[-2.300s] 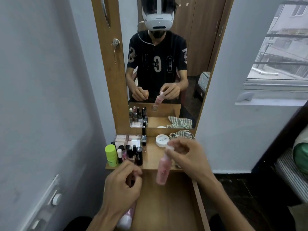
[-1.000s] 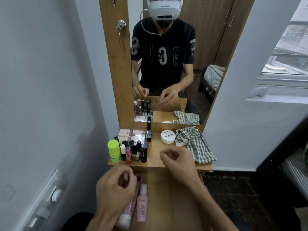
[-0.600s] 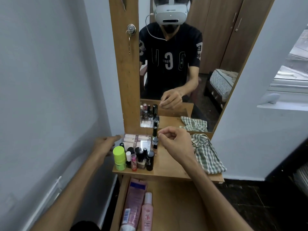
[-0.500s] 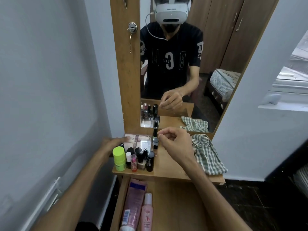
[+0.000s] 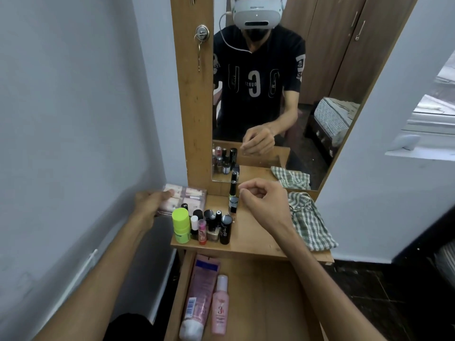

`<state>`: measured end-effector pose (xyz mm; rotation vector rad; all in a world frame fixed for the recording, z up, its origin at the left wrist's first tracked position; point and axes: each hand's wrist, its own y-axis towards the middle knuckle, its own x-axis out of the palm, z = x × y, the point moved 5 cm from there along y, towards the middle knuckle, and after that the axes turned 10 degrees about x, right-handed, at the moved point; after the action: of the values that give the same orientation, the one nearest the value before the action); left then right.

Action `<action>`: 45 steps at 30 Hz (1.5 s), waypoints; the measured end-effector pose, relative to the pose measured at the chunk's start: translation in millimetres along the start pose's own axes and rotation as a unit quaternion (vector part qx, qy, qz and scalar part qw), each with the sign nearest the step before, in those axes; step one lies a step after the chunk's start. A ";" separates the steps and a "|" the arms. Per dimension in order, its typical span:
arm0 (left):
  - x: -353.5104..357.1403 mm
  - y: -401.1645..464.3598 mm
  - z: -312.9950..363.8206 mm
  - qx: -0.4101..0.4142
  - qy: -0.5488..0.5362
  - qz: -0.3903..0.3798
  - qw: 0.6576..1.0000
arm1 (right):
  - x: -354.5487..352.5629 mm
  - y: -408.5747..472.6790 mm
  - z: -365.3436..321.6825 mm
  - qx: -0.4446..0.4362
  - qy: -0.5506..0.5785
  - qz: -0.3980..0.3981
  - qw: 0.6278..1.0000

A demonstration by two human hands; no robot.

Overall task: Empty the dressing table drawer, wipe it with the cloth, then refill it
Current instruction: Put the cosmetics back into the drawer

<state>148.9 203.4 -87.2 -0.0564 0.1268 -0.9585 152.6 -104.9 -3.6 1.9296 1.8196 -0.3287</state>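
The drawer (image 5: pixel 266 303) stands pulled out below the dressing table top (image 5: pixel 256 239). Along its left side lie a pink tube (image 5: pixel 200 297) and a pink bottle (image 5: pixel 220 306). My left hand (image 5: pixel 149 203) grips the left end of a clear packet of pink items (image 5: pixel 190 196) at the back left of the top. My right hand (image 5: pixel 264 203) hovers over the top with its fingers curled and pinched, and nothing shows in it. A checked cloth (image 5: pixel 309 225) lies crumpled at the right end of the top.
Small cosmetics cluster at the front left of the top: a lime green container (image 5: pixel 181 225), several dark bottles (image 5: pixel 225 228), a pink lip balm (image 5: pixel 202 232). A tall black tube (image 5: pixel 232 198) stands by the mirror (image 5: pixel 270 94). A wall runs close on the left.
My right hand laid the pink bottle in the drawer beside the tube and rose over the top. My left hand left the drawer, reached the packet, grasped it and shifted it left.
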 end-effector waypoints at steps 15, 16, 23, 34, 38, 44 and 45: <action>-83.5 -94.9 130.7 0.239 -0.109 0.137 0.955 | -19.8 -46.4 -56.5 -0.009 0.094 -0.004 0.995; -87.0 -100.9 137.3 0.253 -0.118 0.146 0.949 | -21.3 -61.9 -58.1 0.003 0.083 0.004 0.997; -97.0 -140.8 69.9 0.183 -0.196 0.137 0.954 | 47.4 -185.7 42.1 0.280 0.032 -0.192 0.940; -85.9 -193.6 -78.3 -0.097 -0.273 0.089 0.953 | 70.5 -166.5 62.6 0.211 0.001 -0.191 0.959; -66.3 -202.7 -54.0 -0.066 -0.205 0.048 0.975 | 66.8 -163.2 63.8 0.245 0.175 -0.244 0.922; -14.1 -220.7 -46.8 -0.064 -0.101 -0.037 0.992 | 42.5 -158.9 70.4 0.261 0.208 -0.269 0.903; -6.3 -223.3 -46.6 -0.065 -0.085 -0.056 0.993 | 36.8 -157.4 75.6 0.276 0.211 -0.262 0.900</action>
<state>-42.3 80.8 -109.7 -0.2666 0.0288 -1.0530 11.5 -107.0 -112.8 1.9179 2.7841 -0.7084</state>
